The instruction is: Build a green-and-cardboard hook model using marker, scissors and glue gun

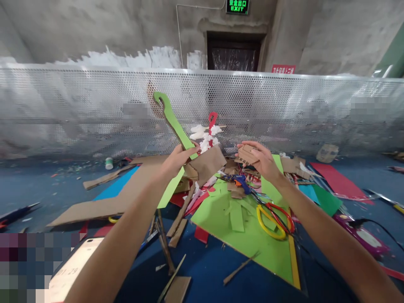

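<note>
My left hand (pixel 181 160) is closed on a cardboard cutout (pixel 175 122), long, hooked at its top and faced in green. A brown cardboard piece (pixel 206 166) sits at the cutout's lower end, beside my fingers; how the two are joined is hidden. Over on the right, my right hand (pixel 260 158) grips a small stack of cardboard pieces (pixel 248 155) between thumb and fingers. The two hands are apart, both raised above a heap of scraps. Below my right hand lie a blue glue gun (pixel 242 184) and scissors (pixel 271 221) with red and yellow handles.
Green sheets (pixel 217 214) and cardboard strips cover the middle of the blue surface. Behind them stand a perforated metal panel (pixel 94 109) and a red hooked shape (pixel 212 120) with white pieces. A phone (pixel 75 265) lies at lower left, a purple device (pixel 362 235) with a cable at right.
</note>
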Motion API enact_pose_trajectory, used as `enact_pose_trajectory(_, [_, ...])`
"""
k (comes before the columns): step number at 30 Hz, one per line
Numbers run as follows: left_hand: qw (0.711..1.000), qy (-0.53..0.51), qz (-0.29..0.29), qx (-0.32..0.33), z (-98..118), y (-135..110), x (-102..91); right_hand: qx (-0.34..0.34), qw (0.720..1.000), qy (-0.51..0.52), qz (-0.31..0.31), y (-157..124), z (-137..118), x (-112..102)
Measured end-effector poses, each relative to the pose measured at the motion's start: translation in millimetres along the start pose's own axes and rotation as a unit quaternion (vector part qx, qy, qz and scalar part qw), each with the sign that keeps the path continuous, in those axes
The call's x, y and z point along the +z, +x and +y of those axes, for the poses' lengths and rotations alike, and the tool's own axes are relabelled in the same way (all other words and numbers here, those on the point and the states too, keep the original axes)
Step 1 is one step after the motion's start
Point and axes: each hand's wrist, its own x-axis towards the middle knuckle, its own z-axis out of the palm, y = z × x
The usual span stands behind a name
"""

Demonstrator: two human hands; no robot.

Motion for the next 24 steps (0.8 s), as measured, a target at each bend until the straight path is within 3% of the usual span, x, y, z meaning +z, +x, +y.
enact_pose_trajectory(4, [0.999, -0.019, -0.003, -0.042, 0, 0, -6.3, 0.049, 0.998, -0.047, 0.006, -3, -12, 6])
enact_pose_trajectory(9, [0.996, 0.0, -0.026, -0.085, 1, 0, -11.7, 0.054, 0.988, -0.135, -0.059, -7, -19, 5])
enact_pose_trajectory(14, [0.987, -0.048, -0.117, -0.103, 7, -5, -5.0, 0.051, 0.984, -0.147, -0.088, -7, -13, 4])
enact_pose_trajectory(16, [0.985, -0.053, -0.125, -0.108, 10, -7, -2.4, 0.061, 0.984, -0.131, -0.1, -7, -11, 5])
enact_pose_trajectory(19, [0.987, -0.041, -0.129, -0.09, 11, -10, -0.1, 0.074, 0.988, -0.098, -0.094, -7, -10, 8])
enact_pose_trajectory(24, [0.993, 0.008, -0.12, -0.008, 12, -10, 5.0, 0.088, 0.99, -0.059, -0.089, -8, -17, 11])
